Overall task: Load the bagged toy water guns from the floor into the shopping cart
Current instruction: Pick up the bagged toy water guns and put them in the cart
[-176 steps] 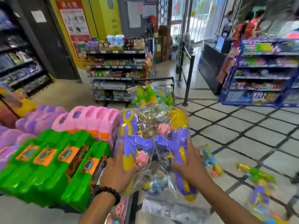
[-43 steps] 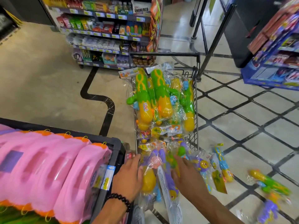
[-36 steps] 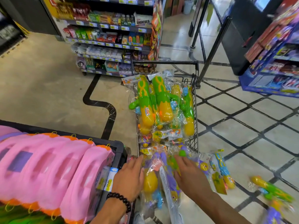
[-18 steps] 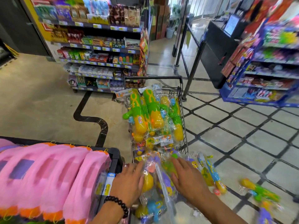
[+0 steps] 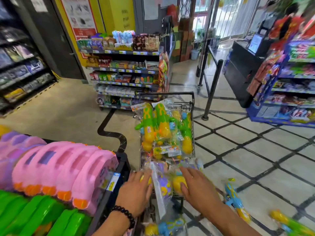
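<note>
- Cart (image 5: 193, 106) is seen ahead on the tiled floor (image 5: 255, 147), black wire, handle at the far end.
- Cart is filled with bagged guns: green-and-yellow guns (image 5: 160, 126) lie piled at the far end, purple-and-yellow guns (image 5: 163, 183) at the near end.
- Left hand (image 5: 136, 193) is laid flat on the near pile, fingers (image 5: 144, 174) straight and pressed on a yellow part under the plastic; a black bead bracelet (image 5: 124, 215) is worn at the wrist.
- Right hand (image 5: 197, 188) is laid on the same pile, fingers spread and extended, resting on the bag over a yellow bulb; nothing is gripped.
- A blue-and-yellow gun (image 5: 235, 201) is left on the floor just right of the right forearm.
- Another gun (image 5: 293, 225), green and yellow, blurred, is seen on the floor at the lower right edge.
- One more bagged gun (image 5: 163, 227) lies below the hands; what it rests on cannot be told.
- Pink packs (image 5: 68, 167) and green packs (image 5: 34, 217) are stacked in a dark bin at the left.
- A snack shelf (image 5: 126, 72) stands beyond the cart; a black post (image 5: 213, 89) stands to its right.
</note>
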A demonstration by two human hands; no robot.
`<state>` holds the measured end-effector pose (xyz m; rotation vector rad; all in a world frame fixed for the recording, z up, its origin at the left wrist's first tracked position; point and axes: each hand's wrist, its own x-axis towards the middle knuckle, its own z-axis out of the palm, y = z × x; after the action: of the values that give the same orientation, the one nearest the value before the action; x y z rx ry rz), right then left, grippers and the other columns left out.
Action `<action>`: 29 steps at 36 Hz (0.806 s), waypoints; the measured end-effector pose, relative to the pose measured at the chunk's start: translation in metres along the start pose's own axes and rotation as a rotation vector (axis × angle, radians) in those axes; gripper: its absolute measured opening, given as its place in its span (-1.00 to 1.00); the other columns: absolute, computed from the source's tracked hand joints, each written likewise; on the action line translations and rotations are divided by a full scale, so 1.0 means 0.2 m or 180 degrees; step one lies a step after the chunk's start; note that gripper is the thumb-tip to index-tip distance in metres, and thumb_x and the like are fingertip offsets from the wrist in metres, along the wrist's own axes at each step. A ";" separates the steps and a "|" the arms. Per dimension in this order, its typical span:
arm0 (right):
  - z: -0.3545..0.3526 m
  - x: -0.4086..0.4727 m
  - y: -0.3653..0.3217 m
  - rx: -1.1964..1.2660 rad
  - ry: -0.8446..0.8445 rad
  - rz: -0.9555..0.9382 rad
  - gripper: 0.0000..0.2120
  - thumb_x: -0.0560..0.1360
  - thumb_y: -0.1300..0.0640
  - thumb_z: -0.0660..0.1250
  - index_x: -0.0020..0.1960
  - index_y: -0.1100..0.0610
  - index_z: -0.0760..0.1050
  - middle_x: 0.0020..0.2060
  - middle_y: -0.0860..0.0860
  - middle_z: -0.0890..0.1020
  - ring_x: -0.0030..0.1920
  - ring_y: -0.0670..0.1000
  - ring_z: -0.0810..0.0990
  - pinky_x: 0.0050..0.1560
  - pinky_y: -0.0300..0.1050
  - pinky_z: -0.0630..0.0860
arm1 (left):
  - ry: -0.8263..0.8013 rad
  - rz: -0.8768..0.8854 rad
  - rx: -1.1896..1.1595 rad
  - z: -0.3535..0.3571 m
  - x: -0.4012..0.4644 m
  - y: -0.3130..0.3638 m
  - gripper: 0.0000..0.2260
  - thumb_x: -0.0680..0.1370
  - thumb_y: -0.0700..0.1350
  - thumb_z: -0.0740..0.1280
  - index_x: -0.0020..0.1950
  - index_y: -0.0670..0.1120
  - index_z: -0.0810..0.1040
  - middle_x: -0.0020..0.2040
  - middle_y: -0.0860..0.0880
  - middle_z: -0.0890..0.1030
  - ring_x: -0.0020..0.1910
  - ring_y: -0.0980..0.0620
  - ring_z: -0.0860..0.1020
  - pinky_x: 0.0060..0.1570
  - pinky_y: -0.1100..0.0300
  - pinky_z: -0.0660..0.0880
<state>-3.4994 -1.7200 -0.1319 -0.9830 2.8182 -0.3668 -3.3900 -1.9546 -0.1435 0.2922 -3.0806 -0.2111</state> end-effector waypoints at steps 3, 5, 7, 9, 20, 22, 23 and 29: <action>-0.04 -0.12 0.09 -0.0051 -0.0022 -0.0074 -0.46 0.63 -0.09 0.16 0.59 -0.03 0.18 0.37 0.00 0.46 0.32 0.14 0.48 0.16 0.06 0.55 | 0.0078 0.0061 0.0099 -0.02 -0.09 0.15 -0.54 0.63 0.17 0.21 0.51 0.08 0.37 0.29 0.08 0.55 0.12 -0.02 0.59 0.05 0.01 0.62; -0.04 -0.19 0.14 -0.0059 -0.0020 -0.0107 -0.49 0.63 -0.09 0.14 0.55 -0.05 0.22 0.35 -0.02 0.46 0.31 0.13 0.49 0.11 0.05 0.54 | -0.0032 -0.0034 0.0095 -0.04 -0.16 0.26 -0.53 0.67 0.15 0.13 0.58 0.10 0.25 0.35 0.10 0.47 0.20 -0.02 0.54 0.17 0.03 0.54; -0.04 -0.26 0.19 -0.0063 -0.0026 -0.0129 -0.49 0.62 -0.08 0.16 0.55 -0.04 0.25 0.36 -0.02 0.46 0.30 0.12 0.49 0.07 0.05 0.55 | -0.0123 -0.0180 0.0143 -0.05 -0.24 0.34 -0.51 0.68 0.18 0.04 0.61 0.13 0.10 0.42 0.10 0.38 0.28 -0.03 0.46 0.16 0.07 0.52; -0.03 -0.33 0.23 -0.0077 -0.0014 -0.0116 -0.44 0.59 -0.09 0.18 0.57 -0.02 0.25 0.37 -0.02 0.48 0.28 0.13 0.51 0.04 0.08 0.59 | -0.0237 -0.0336 0.0206 -0.05 -0.31 0.40 -0.48 0.66 0.21 0.03 0.61 0.16 0.05 0.48 0.11 0.31 0.30 -0.04 0.44 0.10 0.06 0.56; 0.03 -0.74 0.23 0.0030 0.0253 -0.0056 -0.49 0.53 -0.07 0.29 0.45 0.01 0.38 0.31 -0.01 0.54 0.25 0.13 0.54 0.03 0.10 0.66 | -0.0276 -0.0334 0.0279 -0.06 -0.69 0.51 -0.48 0.67 0.23 0.04 0.61 0.14 0.05 0.51 0.07 0.30 0.40 0.01 0.38 0.42 -0.02 0.39; 0.03 -0.83 0.19 0.0013 0.0378 -0.0004 -0.49 0.53 -0.09 0.17 0.45 0.02 0.38 0.34 -0.01 0.51 0.28 0.13 0.51 0.06 0.11 0.65 | -0.0272 -0.0270 0.0301 -0.05 -0.75 0.51 -0.46 0.66 0.24 0.04 0.61 0.14 0.04 0.52 0.07 0.31 0.41 -0.02 0.37 0.43 -0.05 0.36; 0.04 -0.87 0.17 0.0001 0.0413 0.0025 -0.48 0.52 -0.10 0.14 0.44 0.02 0.39 0.35 -0.01 0.50 0.29 0.13 0.51 0.07 0.11 0.64 | -0.0272 -0.0196 0.0296 -0.04 -0.78 0.50 -0.47 0.66 0.25 0.04 0.60 0.15 0.04 0.52 0.07 0.31 0.41 -0.04 0.36 0.45 -0.08 0.35; 0.12 -1.20 0.03 0.0020 0.0536 0.0312 -0.45 0.49 -0.03 0.33 0.45 0.03 0.38 0.28 0.02 0.52 0.21 0.17 0.55 0.09 0.10 0.63 | -0.0152 0.0105 0.0317 -0.05 -1.03 0.49 -0.46 0.59 0.26 0.21 0.54 0.12 0.33 0.33 0.04 0.56 0.22 -0.02 0.58 0.23 -0.03 0.53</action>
<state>-3.3112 -1.5697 -0.1460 -0.8456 2.9994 -0.4669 -3.2054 -1.8221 -0.1259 0.2429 -3.1463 -0.0645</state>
